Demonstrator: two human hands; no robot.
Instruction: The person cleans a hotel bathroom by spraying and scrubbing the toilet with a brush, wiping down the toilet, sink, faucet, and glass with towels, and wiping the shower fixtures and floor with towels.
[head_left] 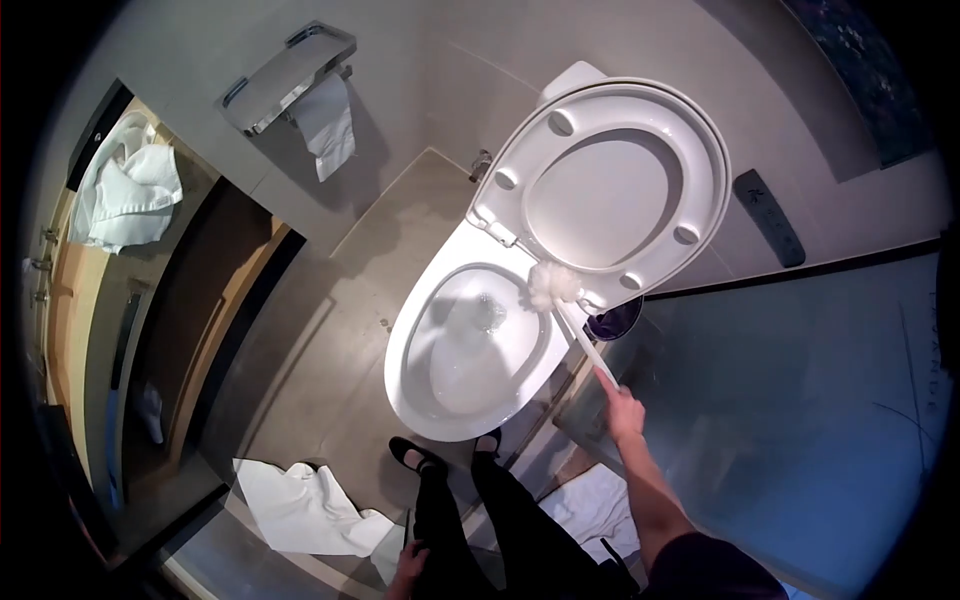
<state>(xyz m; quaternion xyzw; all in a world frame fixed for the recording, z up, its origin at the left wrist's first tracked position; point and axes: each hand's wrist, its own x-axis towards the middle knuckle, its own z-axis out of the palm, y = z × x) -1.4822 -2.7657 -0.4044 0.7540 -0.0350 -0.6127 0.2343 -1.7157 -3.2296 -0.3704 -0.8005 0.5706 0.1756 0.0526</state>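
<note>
My right hand [623, 410] is closed around the white handle of a toilet brush [553, 287]. Its fluffy, pale head is at the right rim of the toilet bowl [402, 345], just below the raised seat [548, 135]. Water with some bubbles shows inside the bowl. Low in the view, my left hand [410, 566] is beside my left leg, fingers curled. A thin dark thing sticks up from it, too small to name. Pale cloth lies close by that hand.
White towels [305, 510] [597, 508] lie on either side of my feet. Right of the toilet are a dark bin [615, 320] and a glass panel [760, 390]. A paper holder [290, 80] and a control panel [770, 218] hang on the walls. More white cloth [135, 195] lies on the counter.
</note>
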